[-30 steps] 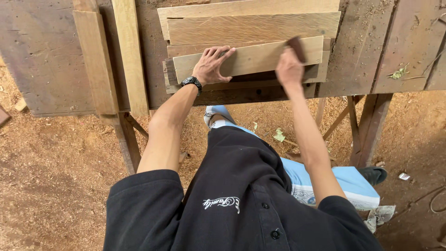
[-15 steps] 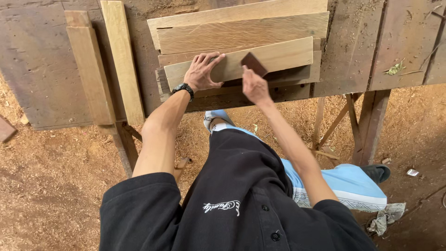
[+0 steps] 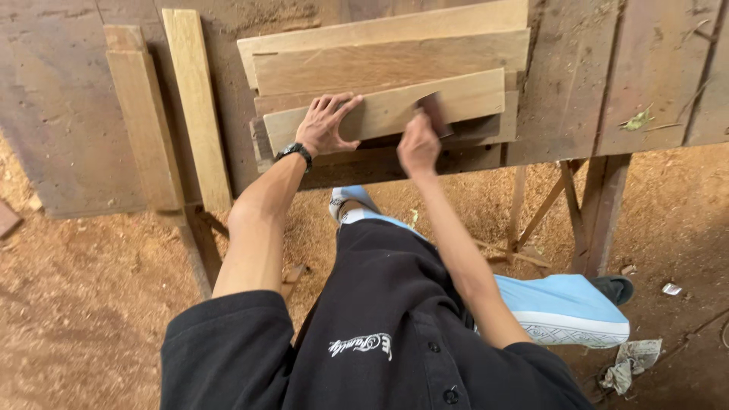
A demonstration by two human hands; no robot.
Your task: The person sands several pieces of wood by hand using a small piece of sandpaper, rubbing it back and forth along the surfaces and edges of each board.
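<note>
My left hand (image 3: 325, 121) lies flat with fingers spread on the left end of a pale wooden plank (image 3: 471, 97), the top piece of a stack of boards. My right hand (image 3: 418, 146) grips a dark brown sanding block (image 3: 434, 114) pressed against the plank's near edge, about at its middle. A black watch (image 3: 295, 152) sits on my left wrist. The stack rests on a rough wooden workbench (image 3: 577, 83).
Two narrow wooden strips (image 3: 196, 99) (image 3: 140, 114) lie on the bench to the left of the stack. The bench legs and braces (image 3: 600, 205) stand to the right of my legs. Sawdust covers the dirt floor (image 3: 76, 304). Crumpled paper (image 3: 630, 364) lies at lower right.
My right hand has slid the sanding block along the plank, first left from its right end, then slightly back toward the middle. My left hand has stayed flat on the plank's left end.
</note>
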